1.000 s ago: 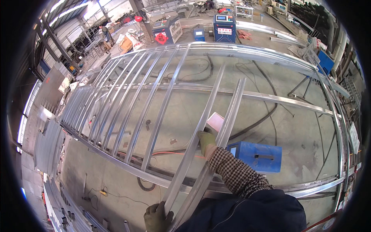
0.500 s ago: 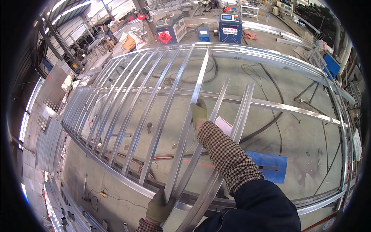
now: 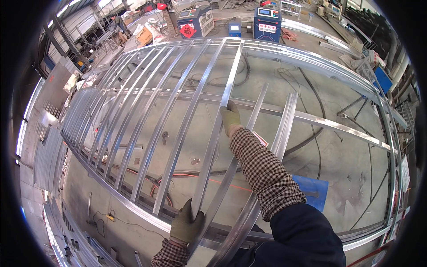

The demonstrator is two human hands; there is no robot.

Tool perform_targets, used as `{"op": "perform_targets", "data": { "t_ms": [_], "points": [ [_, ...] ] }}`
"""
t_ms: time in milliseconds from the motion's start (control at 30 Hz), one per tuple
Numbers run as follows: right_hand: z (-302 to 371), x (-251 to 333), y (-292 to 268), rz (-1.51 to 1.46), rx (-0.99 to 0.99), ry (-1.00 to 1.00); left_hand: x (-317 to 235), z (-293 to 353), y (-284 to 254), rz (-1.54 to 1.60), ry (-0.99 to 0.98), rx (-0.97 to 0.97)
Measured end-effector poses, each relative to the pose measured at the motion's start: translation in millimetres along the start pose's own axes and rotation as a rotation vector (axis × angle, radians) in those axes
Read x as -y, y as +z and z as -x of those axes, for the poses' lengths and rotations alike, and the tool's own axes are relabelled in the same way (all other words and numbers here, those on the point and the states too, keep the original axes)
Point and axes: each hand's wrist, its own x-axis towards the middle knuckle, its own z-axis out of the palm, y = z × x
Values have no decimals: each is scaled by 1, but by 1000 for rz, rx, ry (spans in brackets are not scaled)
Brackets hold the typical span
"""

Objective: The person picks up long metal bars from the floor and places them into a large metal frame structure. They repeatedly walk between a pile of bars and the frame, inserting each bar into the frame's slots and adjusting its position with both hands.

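A long silvery metal bar lies across a large metal frame, running from the far rail toward me. My right hand, in an olive work glove, is closed around this bar near its middle, by the frame's central crossbar. At the bar's near end is my gloved left hand, its thumb and forefinger on either side of the metal. To the right, a loose bar and a paired-looking bar slant across the frame; my right forearm hides part of them.
More parallel bars span the frame's left part. Cables and a blue plate lie on the floor beneath. Past the far rail stand blue machines. Stacked metal profiles are at the left.
The whole view has shifted slightly. My left hand has moved a little up and away along the bar's near end, its thumb and forefinger now showing more. My right hand keeps its hold.
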Motion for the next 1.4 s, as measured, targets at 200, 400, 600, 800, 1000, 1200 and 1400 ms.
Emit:
{"op": "perform_targets", "data": {
  "t_ms": [200, 400, 600, 800, 1000, 1200, 1400],
  "points": [
    [12, 0, 4, 87, -40, 195, 27, -16, 7, -64, -31, 15],
    [93, -12, 13, 23, 39, 390, 34, -12, 14, -48, -28, -21],
    [108, -3, 11, 0, 42, 450, 68, -1, -25, 12, 139, -193],
    [111, -8, 19, 26, -29, 443, 104, 7, -32, 140, 153, -268],
    [113, -19, 27, 79, -74, 435, 112, 5, -34, 149, 93, -82],
    [107, -28, 28, 79, -40, 441, 113, -4, -34, -95, 346, -80],
    [103, -34, 24, 118, 30, 411, 114, -4, -33, -82, 283, -86]
  ]
}}
